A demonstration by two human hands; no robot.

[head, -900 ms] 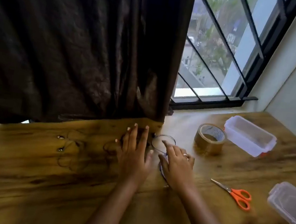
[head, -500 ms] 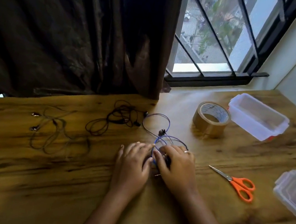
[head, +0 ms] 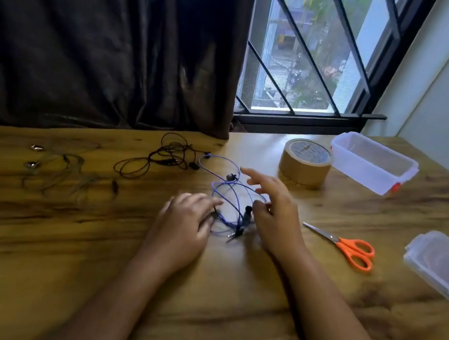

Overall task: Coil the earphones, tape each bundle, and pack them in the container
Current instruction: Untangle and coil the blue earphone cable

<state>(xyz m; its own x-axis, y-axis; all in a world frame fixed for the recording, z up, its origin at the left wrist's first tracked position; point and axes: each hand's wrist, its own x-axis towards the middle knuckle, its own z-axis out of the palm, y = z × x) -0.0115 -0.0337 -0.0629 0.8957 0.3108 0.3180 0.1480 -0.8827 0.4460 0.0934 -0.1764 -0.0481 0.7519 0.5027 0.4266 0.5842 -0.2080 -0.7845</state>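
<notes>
Grip slack: left hand (head: 183, 220) and right hand (head: 273, 215) spread, seemingly touching blue earphones (head: 234, 221) on wooden table (head: 58, 246) (curtain (head: 106, 33), window (head: 307, 65) behind).

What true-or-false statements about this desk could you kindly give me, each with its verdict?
1. The scissors have orange handles. True.
2. The tape sits inside the container. False: it stands on the table, beside the container.
3. The blue earphones lie between the left hand and the right hand. True.
4. The black earphones are already taped. False: they lie loose on the table, with no tape on them.
</notes>
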